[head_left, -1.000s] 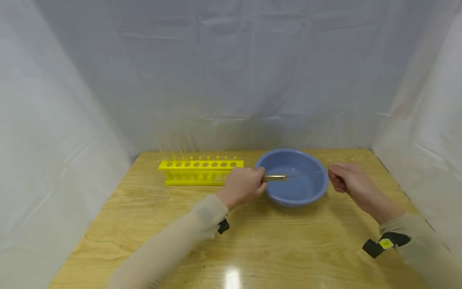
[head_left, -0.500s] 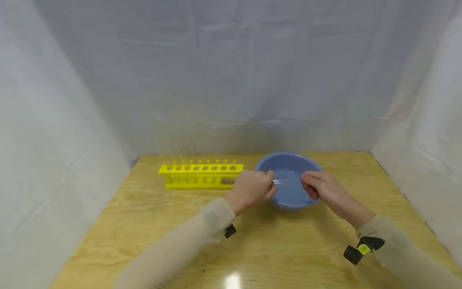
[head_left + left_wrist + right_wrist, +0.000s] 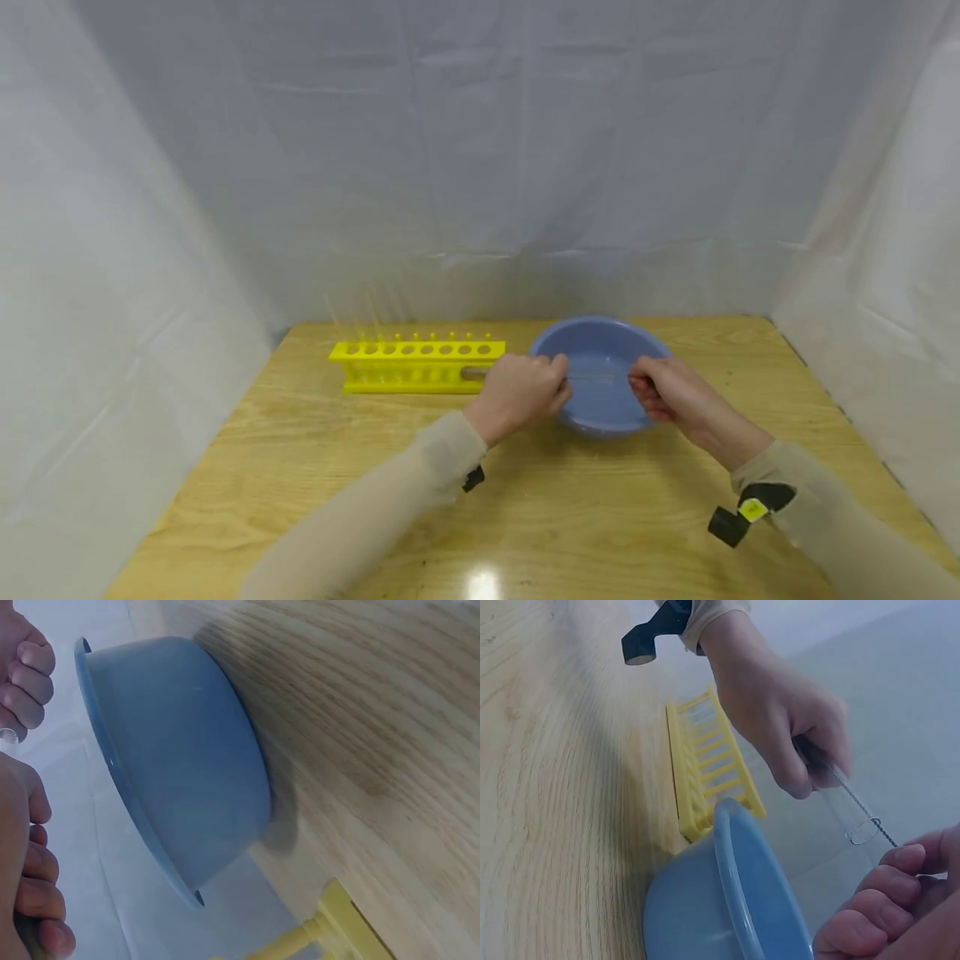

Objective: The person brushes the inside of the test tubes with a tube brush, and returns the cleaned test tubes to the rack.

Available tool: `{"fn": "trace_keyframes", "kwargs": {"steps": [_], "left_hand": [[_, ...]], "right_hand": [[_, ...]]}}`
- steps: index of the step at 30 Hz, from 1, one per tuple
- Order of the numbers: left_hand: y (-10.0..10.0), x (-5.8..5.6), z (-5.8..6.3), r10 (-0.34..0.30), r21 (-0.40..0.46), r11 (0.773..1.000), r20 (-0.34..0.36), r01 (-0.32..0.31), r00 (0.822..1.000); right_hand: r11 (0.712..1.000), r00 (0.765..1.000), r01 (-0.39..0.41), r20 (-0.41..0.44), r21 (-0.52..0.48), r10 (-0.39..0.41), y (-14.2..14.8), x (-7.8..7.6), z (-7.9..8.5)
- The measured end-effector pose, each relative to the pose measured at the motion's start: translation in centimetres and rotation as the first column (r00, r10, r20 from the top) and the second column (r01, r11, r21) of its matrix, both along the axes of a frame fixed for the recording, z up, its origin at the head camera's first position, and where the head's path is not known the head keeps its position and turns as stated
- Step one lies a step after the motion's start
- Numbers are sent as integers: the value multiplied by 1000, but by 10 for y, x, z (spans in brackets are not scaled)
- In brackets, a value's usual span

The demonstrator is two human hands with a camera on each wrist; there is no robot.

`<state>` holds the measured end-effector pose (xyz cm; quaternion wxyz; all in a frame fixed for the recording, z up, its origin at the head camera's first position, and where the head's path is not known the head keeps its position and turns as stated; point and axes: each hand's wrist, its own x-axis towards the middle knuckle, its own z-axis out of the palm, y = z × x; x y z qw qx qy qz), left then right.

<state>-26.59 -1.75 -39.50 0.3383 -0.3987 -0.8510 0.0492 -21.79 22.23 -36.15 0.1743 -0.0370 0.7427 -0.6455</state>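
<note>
My left hand (image 3: pixel 521 392) grips a clear glass test tube (image 3: pixel 838 802) held sideways over the blue basin (image 3: pixel 600 421). The tube's open mouth points toward my right hand (image 3: pixel 675 400). A test tube brush is inside: its dark bristles (image 3: pixel 472 373) show at the tube's end left of my left hand. My right fingers pinch the brush's twisted wire handle (image 3: pixel 886 835), which runs out through the mouth. Most of the tube's middle is hidden in my left hand. In the left wrist view, the glass rim (image 3: pixel 9 735) peeks out between both hands.
A yellow test tube rack (image 3: pixel 412 350) stands left of the basin, behind my left hand. Several clear tubes (image 3: pixel 372 308) lean up at its left end. White sheeting (image 3: pixel 480 167) closes off the back and both sides of the wooden table (image 3: pixel 525 517).
My right hand has moved left toward my left hand, sliding the brush deeper into the tube. The bristles shifted from right of my left hand to its left side.
</note>
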Motion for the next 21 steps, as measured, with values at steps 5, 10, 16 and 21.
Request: {"fn": "trace_keyframes", "kwargs": {"steps": [5, 10, 16, 21], "left_hand": [[-6, 2, -2, -17, 20, 1000, -6, 17, 1000], [-9, 4, -4, -31, 15, 999, 6, 31, 999], [-10, 6, -4, -58, 13, 998, 21, 57, 998], [-8, 8, -3, -81, 25, 996, -8, 81, 997]], "right_hand": [[1000, 1000, 12, -1, 12, -12, -2, 1, 1], [999, 1000, 14, -14, 45, -14, -1, 2, 0], [997, 998, -12, -53, 72, 15, 4, 4, 0], [995, 997, -17, -73, 100, 25, 9, 6, 1]]}}
